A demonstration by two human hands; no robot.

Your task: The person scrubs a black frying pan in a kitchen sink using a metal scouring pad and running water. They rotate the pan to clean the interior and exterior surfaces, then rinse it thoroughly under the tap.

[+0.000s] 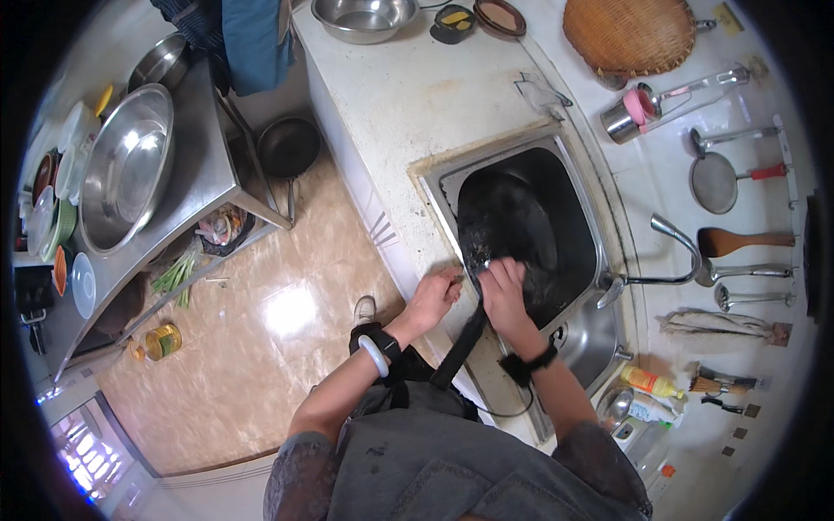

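A black pan (505, 215) lies in the left basin of a steel sink (449, 170), its inside dark and wet-looking. Its black handle (460, 352) juts over the sink's front edge towards me. Blurred, my right hand (502, 293) is curled down at the pan's near side, where the handle begins. Its fingertips are hidden, so any small thing under them cannot be made out. My left hand (433, 301) is at the counter's front edge, left of the handle, with its fingers bent inward. Whether it pinches something is unclear.
A curved faucet (677, 260) stands behind the sink. A second basin (589, 352) lies to the right, with bottles (651, 381) beyond it. Utensils such as a wooden spatula (743, 242) hang on the wall. A steel table (195, 163) holds a large bowl (127, 169); an oil bottle (159, 342) lies on the floor.
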